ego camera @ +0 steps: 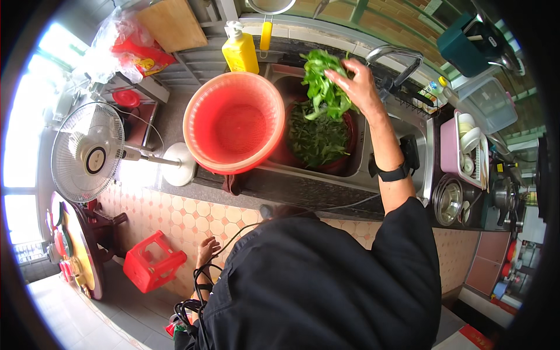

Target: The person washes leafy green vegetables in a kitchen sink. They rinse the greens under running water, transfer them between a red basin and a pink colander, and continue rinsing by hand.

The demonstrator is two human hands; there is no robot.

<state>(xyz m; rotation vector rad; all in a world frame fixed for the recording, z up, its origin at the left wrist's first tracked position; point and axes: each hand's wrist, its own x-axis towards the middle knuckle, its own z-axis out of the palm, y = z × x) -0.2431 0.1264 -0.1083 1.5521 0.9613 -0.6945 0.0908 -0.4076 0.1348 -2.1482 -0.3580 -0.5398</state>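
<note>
My right hand (pixel 356 85) is closed around a bunch of leafy greens (pixel 323 81), held up over the left basin of a steel sink (pixel 363 162). Below it, more dark greens (pixel 317 138) lie in a red tub (pixel 348 159) inside that basin. To the left, a red plastic colander basket (pixel 234 122), with no greens visible in it, rests at the sink's left end. My left hand (pixel 208 249) hangs low beside my body, away from the counter; its fingers are slightly bent, with nothing seen in them.
A chrome faucet (pixel 396 59) rises behind the sink, near my right forearm. A yellow pump bottle (pixel 240 50) stands behind the basket. At left are a standing fan (pixel 94 157) and a red stool (pixel 153 262). A pink dish rack (pixel 450 146) stands right of the sink. Black cables run beside my left arm.
</note>
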